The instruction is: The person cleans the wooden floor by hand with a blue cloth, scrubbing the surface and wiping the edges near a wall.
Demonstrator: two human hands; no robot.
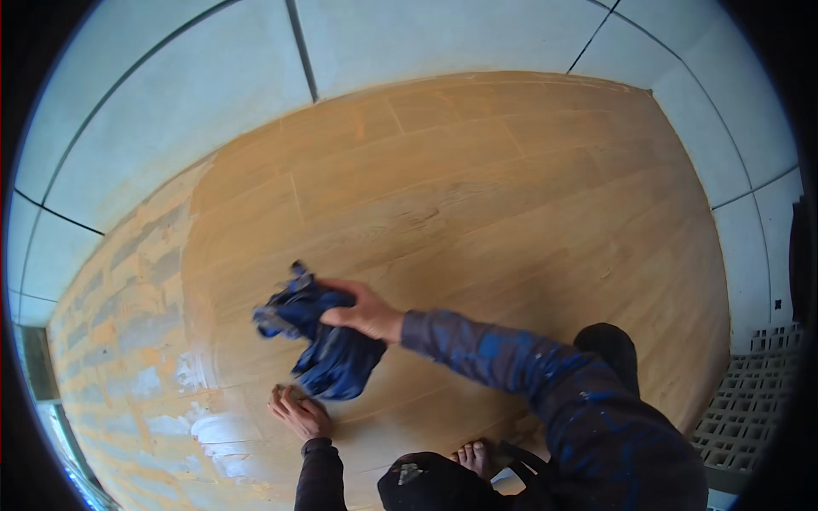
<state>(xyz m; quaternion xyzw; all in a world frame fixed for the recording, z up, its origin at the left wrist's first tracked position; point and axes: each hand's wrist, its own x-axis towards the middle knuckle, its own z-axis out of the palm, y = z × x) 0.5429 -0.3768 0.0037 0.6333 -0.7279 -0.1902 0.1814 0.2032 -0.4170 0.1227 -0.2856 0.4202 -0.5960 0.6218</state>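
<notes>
In my right hand (pixel 361 310) is a bunched dark blue cloth (pixel 339 358), gripped near its upper end, its lower part hanging or draped over the tiled floor. Whether the cloth touches the floor cannot be told. My left hand (pixel 299 414) rests on the wood-look tile floor (pixel 409 223) just below and left of the cloth, fingers slightly bent, holding nothing visible. Orange-tan residue covers the left part of the floor (pixel 140 319) in uneven patches, with grey tile showing between them. Wet, shiny patches (pixel 223 434) lie left of my left hand.
Pale tiled walls (pixel 434 38) with dark joints border the floor at the top and right. A stack of perforated blocks (pixel 735 409) stands at the lower right. My bare foot (pixel 474 457) and dark-clothed knees (pixel 434 482) are close below my hands.
</notes>
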